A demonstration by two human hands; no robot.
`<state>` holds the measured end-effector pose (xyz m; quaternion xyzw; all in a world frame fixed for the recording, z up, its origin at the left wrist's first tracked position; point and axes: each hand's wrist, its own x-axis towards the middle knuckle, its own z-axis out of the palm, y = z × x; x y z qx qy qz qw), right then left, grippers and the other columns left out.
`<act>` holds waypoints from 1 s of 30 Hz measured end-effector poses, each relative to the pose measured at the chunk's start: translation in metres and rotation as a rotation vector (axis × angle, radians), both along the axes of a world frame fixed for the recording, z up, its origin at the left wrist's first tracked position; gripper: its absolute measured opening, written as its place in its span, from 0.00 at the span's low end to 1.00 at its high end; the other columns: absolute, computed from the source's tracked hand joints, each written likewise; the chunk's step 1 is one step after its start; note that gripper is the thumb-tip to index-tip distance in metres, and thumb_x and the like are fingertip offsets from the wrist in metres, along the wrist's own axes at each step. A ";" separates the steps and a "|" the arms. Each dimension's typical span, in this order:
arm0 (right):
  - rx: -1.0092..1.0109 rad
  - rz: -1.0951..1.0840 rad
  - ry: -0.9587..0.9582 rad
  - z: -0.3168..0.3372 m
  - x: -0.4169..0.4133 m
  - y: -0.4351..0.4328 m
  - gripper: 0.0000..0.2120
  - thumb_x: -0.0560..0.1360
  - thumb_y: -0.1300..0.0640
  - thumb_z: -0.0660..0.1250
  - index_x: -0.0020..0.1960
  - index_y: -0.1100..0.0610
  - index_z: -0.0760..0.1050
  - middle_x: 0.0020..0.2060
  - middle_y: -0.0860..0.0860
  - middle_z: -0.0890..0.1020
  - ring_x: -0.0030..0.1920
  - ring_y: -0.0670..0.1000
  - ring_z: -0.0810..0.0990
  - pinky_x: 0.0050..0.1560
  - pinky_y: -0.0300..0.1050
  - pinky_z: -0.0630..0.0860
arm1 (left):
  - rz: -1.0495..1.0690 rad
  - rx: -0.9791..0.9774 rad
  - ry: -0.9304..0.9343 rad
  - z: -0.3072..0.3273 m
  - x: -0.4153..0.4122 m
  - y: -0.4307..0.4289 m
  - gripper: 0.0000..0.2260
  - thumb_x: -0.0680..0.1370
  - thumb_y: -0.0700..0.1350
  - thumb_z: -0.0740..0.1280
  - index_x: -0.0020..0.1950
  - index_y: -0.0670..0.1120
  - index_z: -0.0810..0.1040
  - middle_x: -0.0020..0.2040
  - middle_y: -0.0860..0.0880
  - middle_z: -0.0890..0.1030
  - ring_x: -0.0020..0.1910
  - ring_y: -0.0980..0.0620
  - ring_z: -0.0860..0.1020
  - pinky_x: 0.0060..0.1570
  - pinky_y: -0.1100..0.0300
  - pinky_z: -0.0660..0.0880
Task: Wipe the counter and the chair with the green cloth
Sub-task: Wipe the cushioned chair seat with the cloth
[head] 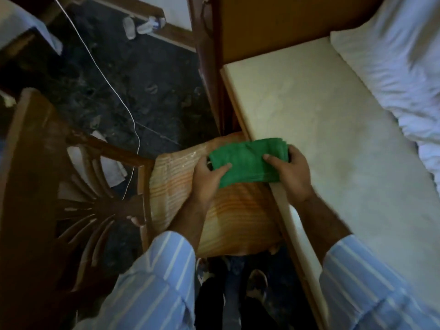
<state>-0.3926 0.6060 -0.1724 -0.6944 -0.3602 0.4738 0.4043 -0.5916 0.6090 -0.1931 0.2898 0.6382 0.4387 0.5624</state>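
Note:
A folded green cloth [247, 160] is held between both hands above the chair seat and the counter's edge. My left hand [206, 179] grips its left end with the thumb on top. My right hand [294, 173] grips its right end. The wooden chair [45, 177] stands at the left, its carved back towards the left and its orange-striped seat cushion [228, 222] under my hands. The pale cream counter [333, 129] runs along the right side, touching the chair seat.
Crumpled white fabric [400, 60] lies on the far right of the counter. A thin white cable [112, 89] hangs across the dark marble floor [133, 75]. Plastic bottles [142, 26] lie by the skirting at the back. A brown wooden panel [273, 25] rises behind the counter.

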 end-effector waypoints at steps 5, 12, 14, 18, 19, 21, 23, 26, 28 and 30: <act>-0.030 0.118 -0.116 -0.029 -0.081 -0.026 0.10 0.72 0.49 0.78 0.51 0.41 0.81 0.45 0.41 0.88 0.48 0.39 0.86 0.51 0.39 0.83 | 0.076 -0.085 0.065 -0.052 -0.087 -0.042 0.15 0.71 0.41 0.79 0.54 0.46 0.80 0.50 0.45 0.86 0.48 0.47 0.86 0.47 0.48 0.83; -0.372 0.050 0.135 -0.135 -0.141 -0.026 0.05 0.80 0.62 0.71 0.56 0.59 0.83 0.50 0.56 0.87 0.45 0.48 0.86 0.40 0.37 0.82 | 0.234 -0.130 0.270 -0.142 -0.152 -0.057 0.14 0.73 0.40 0.76 0.53 0.43 0.74 0.51 0.43 0.81 0.50 0.52 0.83 0.45 0.60 0.80; -0.460 0.043 0.182 -0.167 -0.150 -0.013 0.06 0.80 0.65 0.68 0.53 0.59 0.83 0.50 0.57 0.86 0.46 0.56 0.85 0.46 0.46 0.81 | 0.226 -0.131 0.306 -0.167 -0.162 -0.048 0.11 0.75 0.38 0.74 0.48 0.46 0.73 0.52 0.39 0.80 0.52 0.45 0.81 0.50 0.50 0.78; -0.477 0.125 0.102 -0.217 -0.160 0.027 0.08 0.80 0.66 0.67 0.54 0.60 0.84 0.51 0.59 0.87 0.54 0.61 0.85 0.58 0.57 0.81 | 0.092 -0.101 0.336 -0.207 -0.176 -0.012 0.12 0.77 0.36 0.71 0.41 0.53 0.77 0.50 0.49 0.83 0.53 0.53 0.81 0.51 0.55 0.75; -0.451 0.132 0.026 -0.227 -0.163 0.039 0.09 0.80 0.65 0.69 0.59 0.61 0.84 0.55 0.60 0.87 0.56 0.62 0.85 0.61 0.58 0.82 | 0.064 -0.070 0.364 -0.216 -0.178 0.000 0.12 0.76 0.35 0.71 0.43 0.53 0.78 0.53 0.47 0.83 0.57 0.51 0.80 0.55 0.55 0.76; -0.372 0.089 -0.071 -0.242 -0.169 0.064 0.13 0.79 0.60 0.72 0.62 0.62 0.84 0.57 0.60 0.88 0.56 0.59 0.86 0.55 0.46 0.83 | 0.032 -0.009 0.414 -0.230 -0.180 0.026 0.11 0.76 0.33 0.70 0.47 0.49 0.79 0.58 0.44 0.83 0.62 0.47 0.79 0.60 0.51 0.77; -0.277 0.029 -0.084 -0.254 -0.174 0.089 0.14 0.79 0.58 0.73 0.63 0.62 0.84 0.57 0.59 0.87 0.51 0.53 0.85 0.39 0.29 0.78 | 0.029 0.019 0.491 -0.241 -0.180 0.053 0.11 0.74 0.34 0.71 0.48 0.50 0.79 0.54 0.53 0.82 0.57 0.54 0.80 0.58 0.51 0.78; -0.212 0.002 -0.085 -0.268 -0.180 0.125 0.18 0.79 0.53 0.73 0.66 0.61 0.82 0.61 0.56 0.86 0.55 0.50 0.83 0.44 0.30 0.78 | -0.007 0.104 0.646 -0.251 -0.179 0.090 0.08 0.73 0.38 0.71 0.45 0.52 0.79 0.43 0.65 0.79 0.45 0.67 0.77 0.51 0.58 0.79; -0.174 -0.030 0.013 -0.276 -0.176 0.145 0.17 0.79 0.53 0.73 0.64 0.60 0.83 0.60 0.55 0.87 0.60 0.54 0.85 0.60 0.44 0.82 | -0.093 0.146 0.729 -0.257 -0.179 0.114 0.05 0.75 0.40 0.71 0.47 0.51 0.81 0.46 0.60 0.82 0.47 0.60 0.80 0.51 0.61 0.78; -0.114 -0.059 0.086 -0.287 -0.163 0.154 0.12 0.80 0.53 0.71 0.59 0.58 0.85 0.56 0.54 0.87 0.61 0.57 0.85 0.65 0.54 0.81 | -0.199 0.125 0.771 -0.261 -0.178 0.133 0.06 0.77 0.40 0.70 0.52 0.48 0.82 0.53 0.50 0.84 0.53 0.53 0.81 0.53 0.65 0.75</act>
